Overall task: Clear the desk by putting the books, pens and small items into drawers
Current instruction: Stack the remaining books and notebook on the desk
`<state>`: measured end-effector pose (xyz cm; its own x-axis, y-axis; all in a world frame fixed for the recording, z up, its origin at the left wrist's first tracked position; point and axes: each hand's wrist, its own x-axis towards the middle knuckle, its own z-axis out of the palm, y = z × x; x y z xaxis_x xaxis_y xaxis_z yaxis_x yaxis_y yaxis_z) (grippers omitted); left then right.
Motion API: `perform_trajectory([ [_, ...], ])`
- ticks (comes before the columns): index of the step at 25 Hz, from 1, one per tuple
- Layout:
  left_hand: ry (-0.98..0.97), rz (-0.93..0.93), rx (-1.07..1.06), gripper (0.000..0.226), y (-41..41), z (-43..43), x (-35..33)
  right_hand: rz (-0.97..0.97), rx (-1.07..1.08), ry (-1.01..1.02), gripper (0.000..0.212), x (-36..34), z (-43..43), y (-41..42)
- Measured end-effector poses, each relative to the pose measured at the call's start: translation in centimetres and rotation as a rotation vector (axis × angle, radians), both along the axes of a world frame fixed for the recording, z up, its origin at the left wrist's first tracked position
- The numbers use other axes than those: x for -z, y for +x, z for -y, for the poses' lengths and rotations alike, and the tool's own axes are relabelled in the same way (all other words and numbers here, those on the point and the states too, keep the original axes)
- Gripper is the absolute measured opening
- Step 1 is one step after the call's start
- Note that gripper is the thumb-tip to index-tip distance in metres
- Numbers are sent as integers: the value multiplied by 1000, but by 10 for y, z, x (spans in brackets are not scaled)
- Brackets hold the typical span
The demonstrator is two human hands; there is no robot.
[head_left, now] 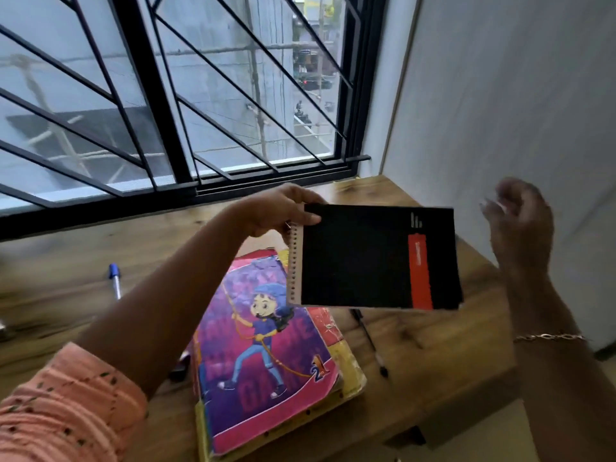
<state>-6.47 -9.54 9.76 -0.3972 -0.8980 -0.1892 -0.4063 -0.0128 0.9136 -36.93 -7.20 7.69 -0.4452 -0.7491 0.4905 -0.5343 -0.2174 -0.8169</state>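
A wooden tabletop [433, 355] with a knotty, streaked grain runs along a window [206, 95] fitted with a black grille of slanted bars. Through the glass a grey concrete building and a strip of street show. A plain grey wall [500, 95] closes the right side, and the tabletop ends against it.

The notebook [360, 258] is in the air above the tabletop, over the far end of a stack of books. It is spiral-bound along its left edge, with a black cover, a red vertical band near the right edge and small pale marks above that band. The left hand [280, 208] pinches it at the top left corner — thumb on the cover, fingers behind — and a peach sleeve [66, 405] covers the forearm near the elbow.

The right hand [520, 221] is raised to the right of the notebook, apart from it, blurred, with fingers loosely curled and nothing in them. A thin chain bracelet [550, 337] sits on that wrist.

The stack lies on the tabletop below the notebook. Its top book [260, 355] has a pink and purple cover with a cartoon climber in a blue helmet on a rope; a worn yellow book [350, 368] shows beneath it.

A blue-capped pen [115, 281] lies to the left, well apart from the stack. A black pen [370, 341] lies just right of the stack, its upper end hidden by the notebook.
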Motion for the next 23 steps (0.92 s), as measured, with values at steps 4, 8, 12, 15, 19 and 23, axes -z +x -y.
perform_trajectory([
  [4,-69,273,156,26,29,-12,-19,-657,-705,163,26,-37,-8,88],
  [8,-57,292,115,20,55,-24,-23,-675,-995,558,24,-19,-13,146],
  [12,-165,136,-343,17,83,-40,-8,71,-992,721,13,27,-19,178],
  [15,-204,4,-639,13,106,-54,6,215,-854,766,12,70,-20,205],
  [19,-80,-74,-747,7,143,-80,22,157,-707,687,6,108,-26,229],
  [23,2,-67,-776,7,169,-99,38,-165,-551,628,18,116,-35,233],
])
